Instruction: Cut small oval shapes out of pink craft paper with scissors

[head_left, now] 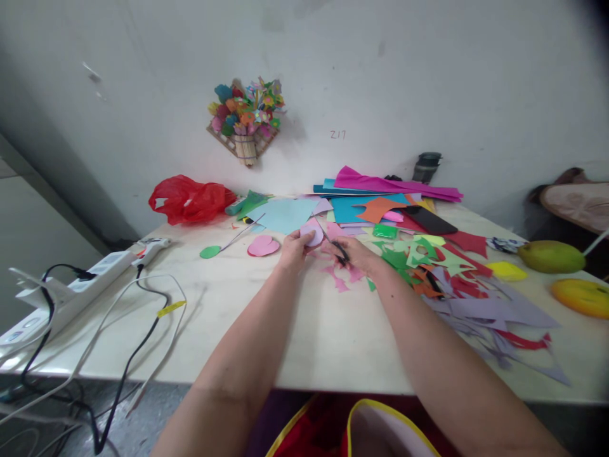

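Observation:
In the head view my left hand (295, 249) is closed on a small rounded piece of pale lilac paper (311, 236) above the middle of the table. My right hand (358, 255) grips black-handled scissors (340, 252), whose blades point up and left at the lilac paper's right edge. Whether the blades touch the paper I cannot tell. Left of my hands lie rounded pink paper pieces (263, 245) and a green paper circle (210, 252) by a thin stick (242, 232). Pink paper scraps (340, 279) lie beneath the scissors.
Paper scraps (480, 308) cover the right side, near a dark phone (431, 219) and two mangoes (550, 256). Coloured sheets (285, 214) lie at the back beside a red plastic bag (190, 198). A power strip (71, 295) with trailing cables stands at left.

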{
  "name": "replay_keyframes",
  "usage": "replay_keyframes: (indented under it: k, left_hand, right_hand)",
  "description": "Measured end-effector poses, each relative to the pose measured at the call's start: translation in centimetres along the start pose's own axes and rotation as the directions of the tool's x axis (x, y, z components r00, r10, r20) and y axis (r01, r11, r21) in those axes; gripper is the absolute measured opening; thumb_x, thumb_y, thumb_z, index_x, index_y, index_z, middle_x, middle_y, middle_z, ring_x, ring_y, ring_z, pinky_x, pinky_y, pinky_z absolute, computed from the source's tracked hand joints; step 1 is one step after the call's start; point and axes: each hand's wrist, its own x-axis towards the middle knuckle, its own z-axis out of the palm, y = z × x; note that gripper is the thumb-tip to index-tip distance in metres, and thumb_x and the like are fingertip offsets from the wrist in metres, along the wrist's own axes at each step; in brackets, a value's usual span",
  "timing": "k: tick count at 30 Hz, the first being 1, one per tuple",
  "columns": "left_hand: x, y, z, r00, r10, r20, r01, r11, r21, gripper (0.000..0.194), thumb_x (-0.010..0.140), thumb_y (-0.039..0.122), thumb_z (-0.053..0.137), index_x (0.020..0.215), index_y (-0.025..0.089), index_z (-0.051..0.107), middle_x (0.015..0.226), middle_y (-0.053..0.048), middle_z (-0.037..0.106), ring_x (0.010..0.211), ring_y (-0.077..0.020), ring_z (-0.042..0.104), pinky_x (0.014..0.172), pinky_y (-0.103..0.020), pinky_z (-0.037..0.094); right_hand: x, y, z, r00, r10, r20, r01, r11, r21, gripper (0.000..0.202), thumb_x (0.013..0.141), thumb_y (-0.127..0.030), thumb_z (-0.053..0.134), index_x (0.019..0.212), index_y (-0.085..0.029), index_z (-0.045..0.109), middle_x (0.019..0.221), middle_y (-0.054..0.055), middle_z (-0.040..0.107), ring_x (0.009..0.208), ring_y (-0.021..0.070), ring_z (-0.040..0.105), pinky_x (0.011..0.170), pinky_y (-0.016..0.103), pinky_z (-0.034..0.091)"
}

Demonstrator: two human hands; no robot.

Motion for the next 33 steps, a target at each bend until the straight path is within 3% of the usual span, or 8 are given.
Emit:
replay_keyframes:
  k: [25,33]
  left_hand:
    - [0.7,-0.1,-0.7,1.000,0.011,-0.013,-0.011,1.000,-0.008,0.020,0.057,0.011,0.073,0.074,0.008,0.064,0.074,-0.007,0.068,0.067,-0.0171,0.065,0.071,-0.035,0.054]
    - [0.7,0.0,-0.9,1.000,0.001,0.013,-0.001,1.000,0.017,0.021,0.057,0.012,0.074,0.075,0.008,0.064,0.073,-0.008,0.068,0.067,-0.0178,0.065,0.070,-0.034,0.054]
  right_hand:
    - [-0.1,-1.0,0.6,0.998,0.050,-0.029,-0.048,0.996,0.074,0.026,0.070,-0.033,0.072,0.065,-0.017,0.052,0.046,-0.005,0.045,0.037,0.0079,0.041,0.034,0.021,0.031]
    - [-0.4,-1.3,0.4,0.998,0.063,-0.016,-0.062,0.997,0.038,0.026,0.071,-0.035,0.071,0.070,-0.017,0.053,0.047,-0.004,0.047,0.037,0.0081,0.041,0.033,0.022,0.028]
